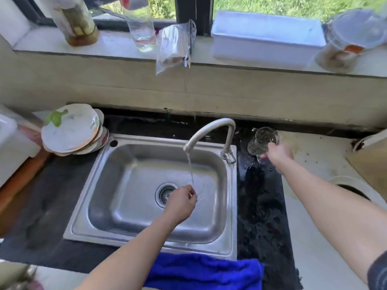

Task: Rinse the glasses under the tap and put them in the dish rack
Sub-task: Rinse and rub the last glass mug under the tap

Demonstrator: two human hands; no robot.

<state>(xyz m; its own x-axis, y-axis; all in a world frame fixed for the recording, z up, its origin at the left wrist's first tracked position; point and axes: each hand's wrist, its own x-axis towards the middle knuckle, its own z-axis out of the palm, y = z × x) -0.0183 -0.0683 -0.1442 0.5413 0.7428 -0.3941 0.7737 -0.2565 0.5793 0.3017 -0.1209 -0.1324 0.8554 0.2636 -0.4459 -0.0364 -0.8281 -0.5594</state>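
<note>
The fingers (pixel 270 146) of the right hand (pixel 279 154) curl round a glass (pixel 261 140) just right of the tap (pixel 211 128). The left hand (pixel 181 204) is curled under the tap's water (pixel 190 166). I cannot tell if it holds anything. This glass is not rinsed yet. No dish rack shows.

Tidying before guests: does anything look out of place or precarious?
The plate stack leans at the sink's back-left corner. A plastic bag droops off the window ledge. Water lies splashed on the dark counter beside the glass the right hand holds.

Bright window daylight, blurred warped edges
</note>
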